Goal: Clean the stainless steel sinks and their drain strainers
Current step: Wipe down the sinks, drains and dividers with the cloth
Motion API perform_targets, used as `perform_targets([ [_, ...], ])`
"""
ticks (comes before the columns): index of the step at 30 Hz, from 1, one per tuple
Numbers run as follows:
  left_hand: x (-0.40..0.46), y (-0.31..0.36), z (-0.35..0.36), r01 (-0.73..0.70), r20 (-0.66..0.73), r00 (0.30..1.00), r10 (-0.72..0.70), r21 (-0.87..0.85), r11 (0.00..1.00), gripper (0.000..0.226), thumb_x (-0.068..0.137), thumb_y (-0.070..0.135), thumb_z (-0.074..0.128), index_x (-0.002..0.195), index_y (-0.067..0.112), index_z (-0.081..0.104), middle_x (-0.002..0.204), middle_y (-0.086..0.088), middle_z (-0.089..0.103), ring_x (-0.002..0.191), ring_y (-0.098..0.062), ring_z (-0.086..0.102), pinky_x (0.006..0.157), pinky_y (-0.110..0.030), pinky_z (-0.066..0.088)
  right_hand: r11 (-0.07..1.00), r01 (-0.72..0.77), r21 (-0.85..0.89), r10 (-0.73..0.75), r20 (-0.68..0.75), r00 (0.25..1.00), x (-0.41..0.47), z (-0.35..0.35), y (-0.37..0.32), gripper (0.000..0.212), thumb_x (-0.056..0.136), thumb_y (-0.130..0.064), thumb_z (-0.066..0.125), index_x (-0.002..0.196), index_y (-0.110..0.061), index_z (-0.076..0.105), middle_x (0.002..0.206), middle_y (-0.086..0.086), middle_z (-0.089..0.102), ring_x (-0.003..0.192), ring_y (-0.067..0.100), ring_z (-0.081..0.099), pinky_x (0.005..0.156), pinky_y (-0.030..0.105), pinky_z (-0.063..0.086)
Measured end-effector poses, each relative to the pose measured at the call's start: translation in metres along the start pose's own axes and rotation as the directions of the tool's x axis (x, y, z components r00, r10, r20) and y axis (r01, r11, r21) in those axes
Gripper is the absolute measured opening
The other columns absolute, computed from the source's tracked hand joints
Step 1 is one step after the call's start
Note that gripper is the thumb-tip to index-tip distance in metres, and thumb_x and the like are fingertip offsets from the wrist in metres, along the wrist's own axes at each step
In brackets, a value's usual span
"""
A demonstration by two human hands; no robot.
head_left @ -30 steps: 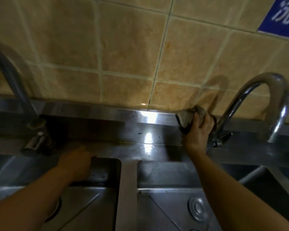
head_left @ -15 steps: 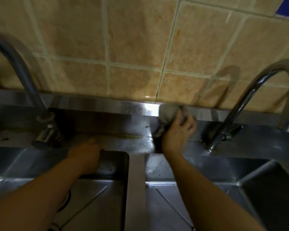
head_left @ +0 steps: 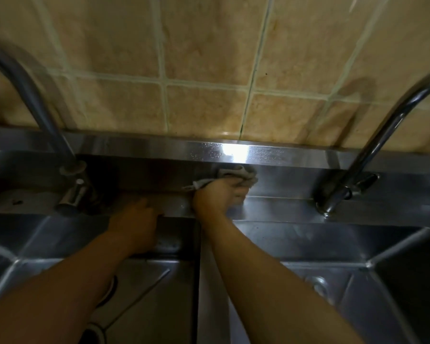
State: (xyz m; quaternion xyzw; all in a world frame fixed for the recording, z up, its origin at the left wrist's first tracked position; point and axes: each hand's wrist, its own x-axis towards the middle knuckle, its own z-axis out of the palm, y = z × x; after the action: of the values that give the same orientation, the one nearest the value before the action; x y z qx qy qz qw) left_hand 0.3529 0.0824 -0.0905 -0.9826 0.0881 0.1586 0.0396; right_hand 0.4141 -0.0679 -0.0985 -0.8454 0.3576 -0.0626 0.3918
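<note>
Steel throughout, listed left to right.

Left faucet (head_left: 35, 105): dull grey, rising from the back ledge (head_left: 296, 202); its lever sits just below.

Left sink (head_left: 144, 289): basin partly hidden by the forearm; drain strainer (head_left: 96, 331) shows as a pale rim at the bottom edge, untouched.

Left hand (head_left: 137, 224): rests on the sink's rear rim, fingers hooked over the edge, holding nothing; a brace, by the look of it.

Right hand (head_left: 221, 194): fingers curled round a grey cloth (head_left: 236, 176), pressing it where the ledge meets the upstand. A second ago this cloth was beside the right faucet; it has travelled leftward along the ledge to the centre.

Right sink (head_left: 320, 247): basin wet-looking; its strainer (head_left: 317, 281) is dim, detail unclear.

Right faucet (head_left: 372, 145): bright chrome.

Judgement: surround wiping is well advanced; basins and strainers remain to be done.
</note>
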Motion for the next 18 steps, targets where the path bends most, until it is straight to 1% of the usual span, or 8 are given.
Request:
perform_targets([
  [2, -0.001, 0.000, 0.000, -0.006, 0.000, 1.000, 0.006, 0.000, 1.000, 0.056, 0.088, 0.034, 0.057, 0.142, 0.033, 0.039, 0.145, -0.006, 0.035, 0.129, -0.024, 0.043, 0.103, -0.033, 0.041, 0.999, -0.047, 0.011, 0.047, 0.010, 0.999, -0.001, -0.001, -0.004, 0.055, 0.100, -0.015, 0.024, 0.148, 0.006, 0.006, 0.151, 0.031, 0.013, 0.134, 0.043, 0.028, 0.113, 0.045, 0.022],
  [4, -0.002, 0.000, 0.000, -0.001, 0.003, 1.000, 0.001, -0.002, 1.000, 0.057, 0.088, 0.033, 0.057, 0.142, 0.033, 0.039, 0.146, -0.006, 0.033, 0.130, -0.025, 0.042, 0.105, -0.035, 0.040, 0.998, -0.064, 0.004, 0.064, 0.032, 0.997, 0.014, -0.015, 0.001, 0.070, 0.096, -0.020, 0.052, 0.147, 0.006, 0.011, 0.150, 0.028, 0.020, 0.131, 0.037, 0.034, 0.110, 0.039, 0.028],
  [6, -0.003, -0.001, 0.002, 0.004, 0.007, 1.000, -0.004, -0.006, 1.000, 0.058, 0.088, 0.033, 0.057, 0.143, 0.031, 0.038, 0.146, -0.006, 0.032, 0.131, -0.025, 0.040, 0.106, -0.036, 0.039, 0.999, -0.052, -0.002, 0.052, 0.050, 0.997, 0.039, -0.040, 0.017, 0.064, 0.089, -0.021, 0.062, 0.140, 0.004, 0.035, 0.143, 0.025, 0.039, 0.126, 0.036, 0.042, 0.107, 0.040, 0.036],
  [8, -0.002, -0.001, 0.003, 0.010, 0.005, 1.000, -0.010, -0.017, 1.000, 0.060, 0.087, 0.032, 0.058, 0.143, 0.031, 0.037, 0.146, -0.006, 0.031, 0.132, -0.025, 0.039, 0.107, -0.036, 0.038, 0.995, -0.102, 0.020, 0.102, 0.017, 0.995, 0.064, -0.066, 0.036, 0.056, 0.088, -0.020, 0.063, 0.135, 0.003, 0.045, 0.139, 0.025, 0.045, 0.126, 0.040, 0.043, 0.107, 0.046, 0.037],
  [10, -0.001, 0.001, 0.004, 0.011, -0.021, 1.000, -0.012, -0.032, 0.999, 0.058, 0.087, 0.033, 0.058, 0.142, 0.030, 0.039, 0.145, -0.005, 0.033, 0.131, -0.025, 0.039, 0.107, -0.035, 0.037, 0.991, -0.106, 0.080, 0.106, 0.005, 0.994, 0.080, -0.091, 0.053, 0.058, 0.088, -0.016, 0.060, 0.139, 0.005, 0.040, 0.143, 0.029, 0.038, 0.131, 0.044, 0.038, 0.109, 0.052, 0.034],
  [12, -0.001, 0.000, 0.006, 0.001, -0.061, 0.998, -0.003, -0.034, 0.999, 0.056, 0.086, 0.034, 0.057, 0.140, 0.030, 0.043, 0.143, -0.006, 0.035, 0.131, -0.025, 0.039, 0.107, -0.035, 0.037, 0.963, -0.184, 0.198, 0.199, -0.058, 0.978, 0.090, -0.100, 0.057, 0.063, 0.088, -0.015, 0.062, 0.140, 0.005, 0.033, 0.145, 0.026, 0.035, 0.130, 0.042, 0.039, 0.109, 0.051, 0.035],
  [14, -0.003, 0.000, 0.008, -0.021, -0.093, 0.995, 0.018, -0.031, 0.999, 0.056, 0.085, 0.036, 0.058, 0.139, 0.030, 0.044, 0.143, -0.005, 0.036, 0.130, -0.024, 0.040, 0.104, -0.034, 0.039, 0.958, -0.227, 0.177, 0.251, -0.129, 0.959, 0.086, -0.093, 0.050, 0.062, 0.089, -0.021, 0.063, 0.138, 0.003, 0.034, 0.142, 0.022, 0.037, 0.125, 0.037, 0.043, 0.107, 0.047, 0.037],
  [18, -0.016, -0.018, 0.012, -0.084, -0.124, 0.990, 0.070, -0.111, 0.990, 0.063, 0.084, 0.028, 0.059, 0.144, 0.023, 0.038, 0.150, -0.004, 0.031, 0.132, -0.023, 0.039, 0.106, -0.032, 0.036, 0.996, -0.077, 0.035, 0.083, -0.204, 0.975, 0.032, -0.041, 0.022, 0.046, 0.102, -0.018, 0.038, 0.140, 0.005, 0.029, 0.141, 0.023, 0.038, 0.125, 0.038, 0.044, 0.106, 0.042, 0.036],
])
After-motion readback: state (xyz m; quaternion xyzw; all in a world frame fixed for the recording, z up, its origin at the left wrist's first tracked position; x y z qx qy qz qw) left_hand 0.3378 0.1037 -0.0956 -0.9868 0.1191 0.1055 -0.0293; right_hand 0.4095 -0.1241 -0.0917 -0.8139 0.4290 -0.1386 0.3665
